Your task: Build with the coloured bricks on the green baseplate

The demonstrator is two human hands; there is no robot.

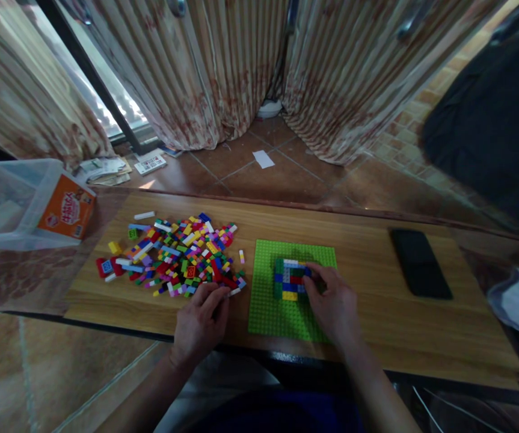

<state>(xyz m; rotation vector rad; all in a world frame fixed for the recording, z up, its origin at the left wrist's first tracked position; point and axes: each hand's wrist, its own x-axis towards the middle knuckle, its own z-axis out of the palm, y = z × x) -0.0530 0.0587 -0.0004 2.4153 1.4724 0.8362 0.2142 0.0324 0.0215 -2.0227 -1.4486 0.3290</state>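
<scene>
My left hand [202,322] rests at the near right edge of a heap of toy building bricks [175,255] in many colours. Its fingers are drawn together, and what they hold, if anything, is hidden; a small white brick [234,292] lies by the fingertips. On a green studded baseplate [263,319] stands a low block of bricks [290,287] in green, blue, white, red and yellow. My right hand [335,304] reaches over the baseplate, thumb and index finger pinched on a dark blue brick [308,272] at the block's right side.
A black phone [420,263] lies on the right of the wooden table [371,288]. To the left is a clear plastic bin [24,204] with an orange label. Curtains [236,72], papers [106,170] and a white card [263,159] are beyond the table.
</scene>
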